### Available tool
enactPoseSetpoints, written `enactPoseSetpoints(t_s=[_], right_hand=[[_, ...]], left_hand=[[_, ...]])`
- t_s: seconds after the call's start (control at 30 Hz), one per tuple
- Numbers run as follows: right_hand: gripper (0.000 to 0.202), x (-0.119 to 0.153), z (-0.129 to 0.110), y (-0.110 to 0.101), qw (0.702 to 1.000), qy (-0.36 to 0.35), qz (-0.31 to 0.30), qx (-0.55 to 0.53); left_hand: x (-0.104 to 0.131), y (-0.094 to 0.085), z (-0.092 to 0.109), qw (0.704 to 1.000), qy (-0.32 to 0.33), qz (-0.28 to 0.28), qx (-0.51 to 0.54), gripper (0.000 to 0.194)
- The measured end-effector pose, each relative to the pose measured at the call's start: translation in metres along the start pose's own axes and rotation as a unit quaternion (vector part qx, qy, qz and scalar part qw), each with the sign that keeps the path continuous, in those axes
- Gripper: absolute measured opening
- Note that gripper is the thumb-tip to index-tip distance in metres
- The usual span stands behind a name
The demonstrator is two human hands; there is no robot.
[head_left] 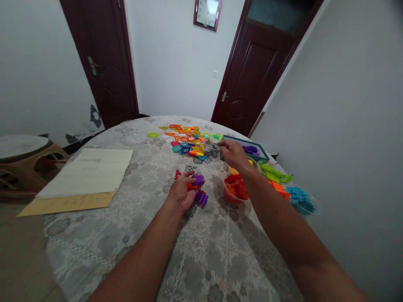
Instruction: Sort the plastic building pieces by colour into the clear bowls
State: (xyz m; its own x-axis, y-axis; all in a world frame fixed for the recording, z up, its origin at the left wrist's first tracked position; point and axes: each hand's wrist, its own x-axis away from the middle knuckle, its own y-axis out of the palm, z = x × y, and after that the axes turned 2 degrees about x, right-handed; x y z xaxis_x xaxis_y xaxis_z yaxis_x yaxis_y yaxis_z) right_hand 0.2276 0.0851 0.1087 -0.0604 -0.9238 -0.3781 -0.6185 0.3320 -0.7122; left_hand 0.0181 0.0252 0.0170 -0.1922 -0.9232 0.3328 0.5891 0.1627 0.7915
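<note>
My left hand (184, 192) is palm up near the middle of the table, its fingers curled round a purple ribbed plastic building piece (198, 180) and an orange one (192, 186). Another purple ribbed piece (201, 198) shows just below the fingers; whether they touch it I cannot tell. Farther out, my right hand (233, 154) has its fingers pinched together at the edge of a clear bowl (208, 147) with grey pieces. What those fingers hold, if anything, is too small to make out. A tub of red pieces (235, 188) stands beneath my right forearm.
A heap of mixed coloured pieces (185, 136) lies at the far side. Along the right stand a green-rimmed tray (262, 152) with purple pieces, lime green pieces (275, 173), orange pieces (278, 189) and a tub of blue pieces (299, 200). Papers (91, 172) lie on the left.
</note>
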Motion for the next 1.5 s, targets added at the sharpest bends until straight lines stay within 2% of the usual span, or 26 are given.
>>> enactPoseSetpoints(t_s=[0.1,0.27,0.43,0.63,0.73,0.9,1.0,1.07,1.13,1.2,1.27,1.33,1.4,1.5], right_hand=[[0.026,0.044,-0.019,0.001,0.995,-0.04,-0.087,-0.039],[0.027,0.105,-0.037,0.015,0.988,-0.121,-0.092,0.002],[0.029,0.126,-0.029,0.031,0.988,-0.137,-0.065,-0.009],[0.028,0.135,-0.025,0.024,0.985,-0.152,-0.062,0.046],[0.021,0.135,-0.025,0.016,0.981,-0.155,-0.076,0.091],[0.015,0.128,-0.025,0.005,0.975,-0.178,-0.094,0.093],[0.012,0.115,-0.024,-0.004,0.971,-0.201,-0.098,0.086],[0.011,0.097,-0.017,-0.016,0.972,-0.2,-0.079,0.092],[0.012,0.071,-0.003,-0.031,0.976,-0.181,-0.033,0.12],[0.014,0.039,0.017,-0.046,0.976,-0.136,0.045,0.163],[0.022,0.01,0.035,-0.059,0.966,-0.068,0.139,0.205],[0.033,-0.005,0.045,-0.063,0.954,-0.025,0.196,0.227],[0.035,-0.001,0.04,-0.058,0.956,-0.029,0.197,0.215],[0.023,0.04,0.01,-0.031,0.983,-0.094,0.091,0.13]], left_hand=[[-0.001,0.0,-0.003,1.0,0.013,-0.018,0.0,0.041],[0.0,-0.003,-0.006,0.998,0.005,-0.066,-0.022,0.043],[0.002,-0.005,-0.005,0.993,-0.007,-0.105,-0.055,0.05],[0.005,0.0,-0.002,0.991,-0.031,-0.113,-0.06,0.043],[0.007,0.002,-0.002,0.992,-0.038,-0.107,-0.056,0.04],[0.012,0.005,-0.003,0.99,-0.042,-0.121,-0.062,0.038],[0.014,0.006,-0.002,0.99,-0.042,-0.123,-0.058,0.036],[0.014,0.007,0.0,0.991,-0.046,-0.11,-0.056,0.036],[0.013,0.008,0.003,0.994,-0.049,-0.087,-0.049,0.036],[0.012,0.009,0.005,0.996,-0.055,-0.062,-0.03,0.033],[0.011,0.009,0.008,0.997,-0.063,-0.048,-0.003,0.027],[0.01,0.01,0.01,0.997,-0.066,-0.043,0.022,0.031],[0.01,0.01,0.011,0.996,-0.064,-0.04,0.038,0.042],[0.011,0.009,0.01,0.996,-0.059,-0.043,0.05,0.048]])
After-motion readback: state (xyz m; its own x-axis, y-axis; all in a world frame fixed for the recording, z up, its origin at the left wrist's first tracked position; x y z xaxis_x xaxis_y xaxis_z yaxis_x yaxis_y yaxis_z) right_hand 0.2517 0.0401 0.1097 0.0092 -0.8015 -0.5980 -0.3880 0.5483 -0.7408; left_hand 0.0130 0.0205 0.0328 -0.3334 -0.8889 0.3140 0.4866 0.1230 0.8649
